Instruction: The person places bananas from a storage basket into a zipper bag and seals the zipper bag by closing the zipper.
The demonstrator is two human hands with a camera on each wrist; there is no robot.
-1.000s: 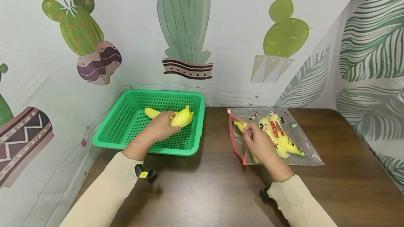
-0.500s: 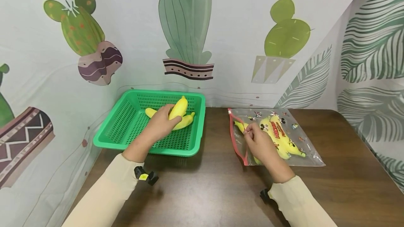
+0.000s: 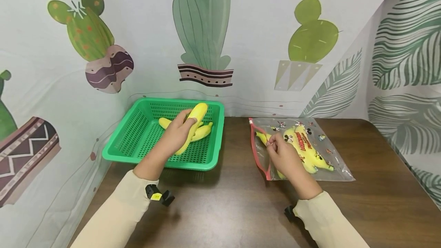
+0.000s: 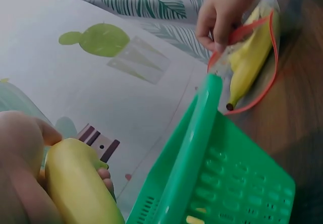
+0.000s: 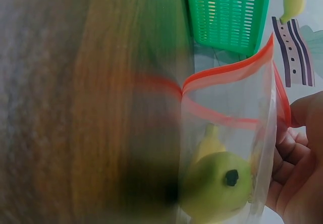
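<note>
My left hand (image 3: 173, 135) grips a yellow banana (image 3: 200, 111) above the green plastic basket (image 3: 219, 141). In the left wrist view the thumb and fingers wrap round this banana (image 4: 81, 186). Beneath it more bananas (image 3: 203, 131) lie in the basket, partly hidden by the hand. My right hand (image 3: 285, 156) pinches the red zip edge of a clear printed bag (image 3: 339, 165). Several bananas (image 3: 320, 162) are inside that bag. Seen from the right wrist, the bag's red-edged mouth (image 5: 227, 75) stands apart, with banana ends (image 5: 217, 183) within.
Basket and bag stand on a brown wooden table (image 3: 220, 209), the basket left and the bag right. Behind them hangs a white cloth (image 3: 258, 49) printed with cacti and leaves. Each wrist carries a small black camera (image 3: 158, 194).
My left hand has lifted a banana off the others in the basket and turned it so it slants across the palm. The right hand stays at the bag's edge.
</note>
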